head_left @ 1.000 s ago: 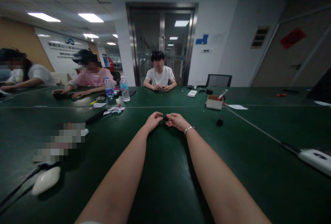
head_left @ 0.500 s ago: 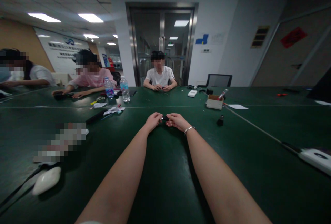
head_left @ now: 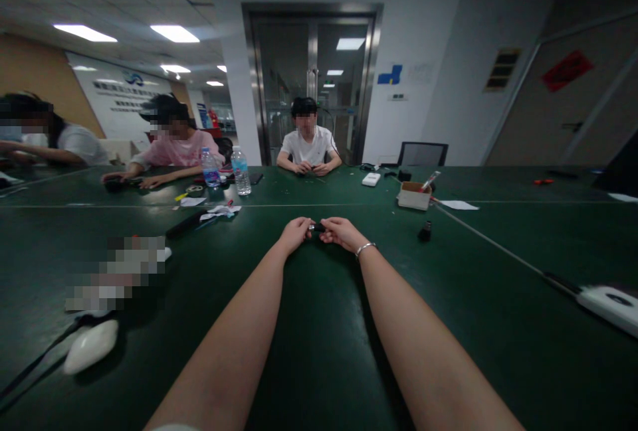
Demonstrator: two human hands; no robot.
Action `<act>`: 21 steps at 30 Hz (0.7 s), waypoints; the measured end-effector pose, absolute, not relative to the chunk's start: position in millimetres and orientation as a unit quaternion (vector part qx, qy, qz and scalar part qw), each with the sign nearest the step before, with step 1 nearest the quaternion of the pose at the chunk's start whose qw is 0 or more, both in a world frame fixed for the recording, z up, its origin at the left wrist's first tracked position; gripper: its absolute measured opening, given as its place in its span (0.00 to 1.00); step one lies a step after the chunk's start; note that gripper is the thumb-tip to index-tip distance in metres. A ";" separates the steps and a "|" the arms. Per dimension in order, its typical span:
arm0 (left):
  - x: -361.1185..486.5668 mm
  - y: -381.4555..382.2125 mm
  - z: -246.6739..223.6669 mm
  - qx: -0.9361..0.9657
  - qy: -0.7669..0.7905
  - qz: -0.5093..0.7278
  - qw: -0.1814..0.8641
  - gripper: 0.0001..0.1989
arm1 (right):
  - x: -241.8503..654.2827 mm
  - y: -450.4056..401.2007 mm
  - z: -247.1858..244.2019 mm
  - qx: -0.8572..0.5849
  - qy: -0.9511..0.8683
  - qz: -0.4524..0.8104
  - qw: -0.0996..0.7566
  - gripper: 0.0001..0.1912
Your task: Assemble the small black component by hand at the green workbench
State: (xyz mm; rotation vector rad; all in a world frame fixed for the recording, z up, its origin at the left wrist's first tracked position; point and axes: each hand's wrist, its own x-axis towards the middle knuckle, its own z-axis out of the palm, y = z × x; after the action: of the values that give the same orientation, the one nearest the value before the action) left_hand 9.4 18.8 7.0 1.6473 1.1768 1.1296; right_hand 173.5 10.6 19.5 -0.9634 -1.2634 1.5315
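Observation:
Both my hands meet over the middle of the green table, pinching a small black object (head_left: 317, 227) with a shiny silvery part at its left end. My left hand (head_left: 297, 234) has its fingertips closed on the silvery left end. The black right end is between the thumb and fingers of my right hand (head_left: 341, 234), whose wrist wears a bracelet (head_left: 365, 249). Fingers cover much of the object, and its kind is too small to make out. To the right, a small dark piece with a narrower top (head_left: 425, 231) stands on the table.
The green table (head_left: 319, 351) carries a small box (head_left: 414, 196) with things in it, two water bottles (head_left: 241, 172), a white rounded object (head_left: 92, 347) at left and a white device (head_left: 608, 306) at right. Across sits a person in white (head_left: 308, 145); two others sit at left.
My hands stay in nearly the same place, still holding the small black object. A little more of its silvery end shows. The person at far left has moved an arm slightly.

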 end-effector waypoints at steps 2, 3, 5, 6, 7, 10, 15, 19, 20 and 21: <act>9.6 18.2 7.1 0.652 0.462 0.453 0.395 0.12 | 173.4 11.2 19.0 -0.391 -0.509 0.620 0.452 0.05; 9.5 18.2 7.1 0.650 0.461 0.457 0.394 0.12 | 173.3 11.2 19.1 -0.391 -0.509 0.619 0.452 0.05; 9.3 18.5 6.8 0.648 0.461 0.458 0.396 0.12 | 173.2 10.6 19.6 -0.389 -0.509 0.620 0.453 0.05; 9.1 18.8 6.5 0.649 0.461 0.456 0.398 0.13 | 173.2 10.2 19.9 -0.388 -0.509 0.621 0.452 0.05; 8.9 19.2 6.2 0.649 0.460 0.455 0.399 0.13 | 173.2 9.9 20.2 -0.388 -0.509 0.622 0.451 0.06; 8.8 19.5 6.0 0.644 0.463 0.460 0.399 0.12 | 173.3 9.8 20.3 -0.389 -0.509 0.622 0.451 0.06; 9.2 17.9 7.6 0.652 0.461 0.454 0.395 0.13 | 174.1 12.1 18.4 -0.387 -0.509 0.624 0.449 0.06; 8.4 18.5 7.1 0.647 0.463 0.449 0.407 0.14 | 174.6 13.0 17.6 -0.383 -0.507 0.627 0.451 0.06; 8.1 19.1 6.7 0.647 0.461 0.447 0.410 0.15 | 174.7 13.0 17.6 -0.383 -0.506 0.627 0.451 0.06; 7.9 19.6 6.2 0.648 0.460 0.448 0.410 0.15 | 174.7 13.0 17.7 -0.384 -0.506 0.627 0.451 0.06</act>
State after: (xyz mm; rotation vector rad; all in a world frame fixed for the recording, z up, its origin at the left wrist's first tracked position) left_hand 7.9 19.6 6.2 1.6313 1.1581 1.1285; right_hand 174.7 13.0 17.7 -0.9503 -1.2499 1.5507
